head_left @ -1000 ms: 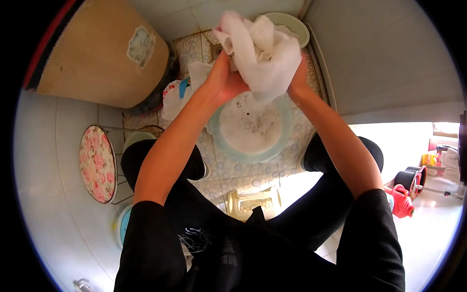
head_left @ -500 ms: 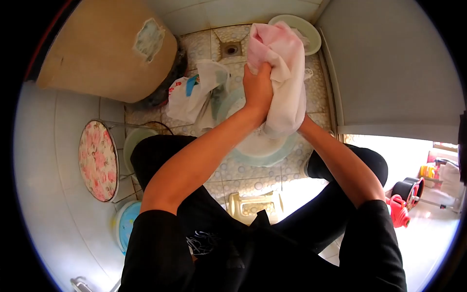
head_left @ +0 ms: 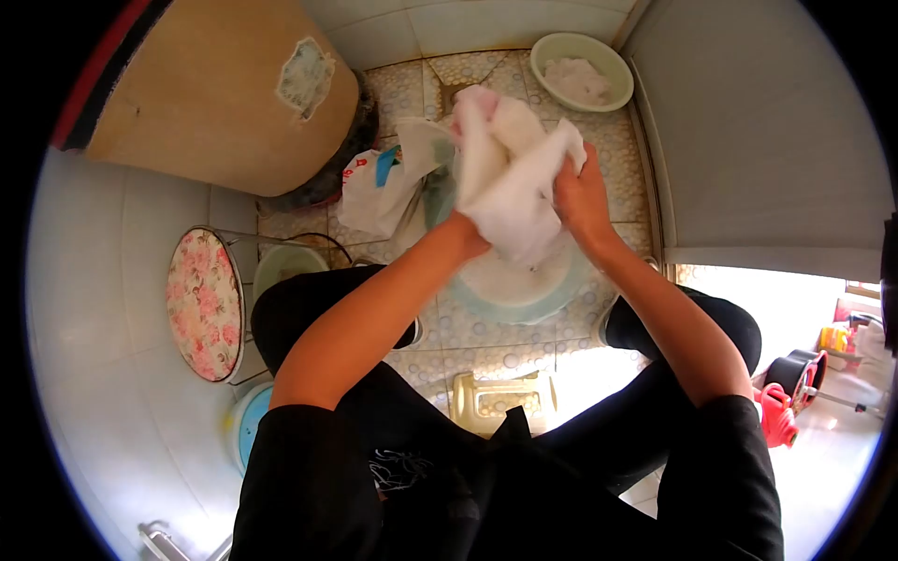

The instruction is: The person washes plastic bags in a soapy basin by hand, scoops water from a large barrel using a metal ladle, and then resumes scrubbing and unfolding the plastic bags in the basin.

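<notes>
Left hand lower, against white cloth, grip unclear; right hand higher, turned inward, grip clamped on it

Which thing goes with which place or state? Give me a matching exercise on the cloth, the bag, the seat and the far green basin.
1. Cloth
2. Bag
3. Seat
4. Far green basin

A. Covered in pink flowers
B. Near the grey panel, with something white inside
C. Held up by the left hand and right hand
D. On the floor, between the brown barrel and the blue basin

Pairs: 1-C, 2-D, 3-A, 4-B
</notes>
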`<action>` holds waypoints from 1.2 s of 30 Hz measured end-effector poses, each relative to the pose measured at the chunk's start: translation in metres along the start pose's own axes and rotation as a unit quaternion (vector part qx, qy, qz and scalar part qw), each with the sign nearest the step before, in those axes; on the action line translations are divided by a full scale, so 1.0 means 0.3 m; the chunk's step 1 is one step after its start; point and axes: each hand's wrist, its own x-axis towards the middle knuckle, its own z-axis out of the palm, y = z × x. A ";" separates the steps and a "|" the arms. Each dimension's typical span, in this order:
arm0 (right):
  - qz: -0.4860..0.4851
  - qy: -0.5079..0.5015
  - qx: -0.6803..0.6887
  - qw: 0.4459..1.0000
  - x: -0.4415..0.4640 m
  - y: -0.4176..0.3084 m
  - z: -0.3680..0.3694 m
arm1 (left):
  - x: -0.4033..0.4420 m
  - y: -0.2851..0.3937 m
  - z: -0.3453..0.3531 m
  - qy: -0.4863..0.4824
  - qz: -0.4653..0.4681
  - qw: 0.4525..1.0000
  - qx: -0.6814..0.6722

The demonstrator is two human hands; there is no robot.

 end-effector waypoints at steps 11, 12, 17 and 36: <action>-0.038 -0.172 -0.088 0.980 0.004 0.032 0.142 | -0.073 0.071 -0.271 0.076 -0.025 0.997 -0.006; -0.041 -0.136 -0.191 0.971 0.023 0.019 0.122 | -0.042 0.080 -0.331 0.112 -0.049 0.991 -0.063; 0.081 -0.141 -0.192 0.968 -0.002 -0.133 -0.046 | 0.036 0.141 -0.677 0.181 -0.141 0.970 0.084; 0.018 -0.145 -0.320 0.936 -0.002 -0.036 -0.095 | -0.161 -0.917 -1.612 -0.144 -0.226 0.676 0.687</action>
